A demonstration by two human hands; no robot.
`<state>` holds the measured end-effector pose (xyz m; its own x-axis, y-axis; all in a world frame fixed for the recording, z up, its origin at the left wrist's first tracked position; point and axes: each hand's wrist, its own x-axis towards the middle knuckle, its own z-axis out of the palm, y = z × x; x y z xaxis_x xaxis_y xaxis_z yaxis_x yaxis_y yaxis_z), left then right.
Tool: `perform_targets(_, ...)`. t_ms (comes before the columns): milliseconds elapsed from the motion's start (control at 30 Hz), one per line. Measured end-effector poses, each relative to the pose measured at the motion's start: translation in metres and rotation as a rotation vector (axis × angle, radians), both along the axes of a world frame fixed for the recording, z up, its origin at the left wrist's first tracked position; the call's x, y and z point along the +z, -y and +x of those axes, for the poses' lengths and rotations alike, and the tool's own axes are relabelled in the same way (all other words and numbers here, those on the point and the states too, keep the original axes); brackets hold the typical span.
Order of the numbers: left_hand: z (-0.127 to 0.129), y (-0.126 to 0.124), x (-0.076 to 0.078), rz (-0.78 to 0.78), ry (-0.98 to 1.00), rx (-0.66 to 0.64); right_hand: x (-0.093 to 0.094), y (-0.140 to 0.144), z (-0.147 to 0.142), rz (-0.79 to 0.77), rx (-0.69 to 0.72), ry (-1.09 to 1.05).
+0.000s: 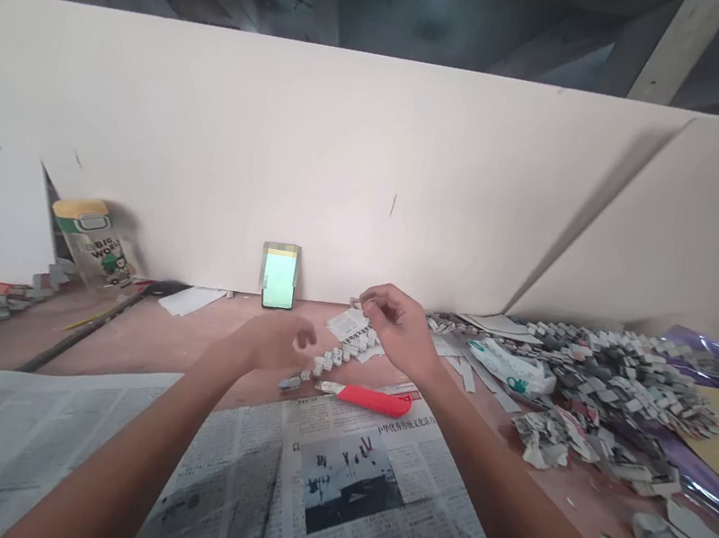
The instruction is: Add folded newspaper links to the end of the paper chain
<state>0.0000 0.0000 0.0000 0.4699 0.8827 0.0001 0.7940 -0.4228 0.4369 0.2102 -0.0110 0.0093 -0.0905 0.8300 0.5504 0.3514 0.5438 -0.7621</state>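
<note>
A chain of small folded newspaper pieces (337, 356) lies slantwise on the table between my two hands. My left hand (276, 342), blurred by motion, is just left of the chain; its fingers are curled loosely, apart from the thumb, and nothing shows in them. Above the chain's far end, my right hand (397, 325) has thumb and forefinger pinched together. Something small and pale shows at those fingertips, too tiny to make out. A red utility knife (374, 400) lies in front of the chain, its tip toward the left. Printed paper strips (348, 325) lie below the right hand.
Newspaper sheets (231, 476) cover the near table. A lit phone (280, 276) leans on the white board (350, 158) behind. At right are heaped folded-paper chains (629, 375) and a tissue pack (511, 368). A yellow-lidded bottle (94, 245) stands at left.
</note>
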Motion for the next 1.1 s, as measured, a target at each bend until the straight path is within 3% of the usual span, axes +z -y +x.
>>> perform_targets(100,-0.011,-0.007,-0.021,-0.100,-0.085,-0.007,0.000,-0.003,0.003,-0.004,-0.020,-0.033)
perform_targets(200,-0.014,-0.012,-0.026,-0.117,-0.066,-0.031,0.000,-0.003,0.004,-0.073,0.014,-0.073)
perform_targets(300,-0.012,-0.015,-0.016,-0.110,-0.013,-0.062,0.001,-0.002,0.003,-0.136,0.067,-0.096)
perform_targets(400,-0.008,-0.015,-0.001,-0.053,0.168,-0.093,0.000,-0.002,0.002,-0.143,0.091,-0.059)
perform_targets(533,-0.001,-0.009,0.013,0.022,0.486,-0.104,0.000,-0.002,0.002,-0.095,0.115,-0.037)
perform_targets(667,0.007,0.002,0.026,0.075,0.639,-0.082,0.005,0.003,0.002,0.013,0.167,0.044)
perform_targets(800,0.013,0.014,0.036,0.138,0.671,-0.058,0.009,0.013,-0.005,-0.024,0.387,0.177)
perform_targets(967,0.015,0.025,0.043,0.343,0.592,0.063,0.012,0.024,-0.016,-0.032,0.332,0.133)
perform_targets(1100,0.015,0.027,0.046,0.350,0.635,0.083,0.018,0.026,-0.012,-0.117,0.425,0.051)
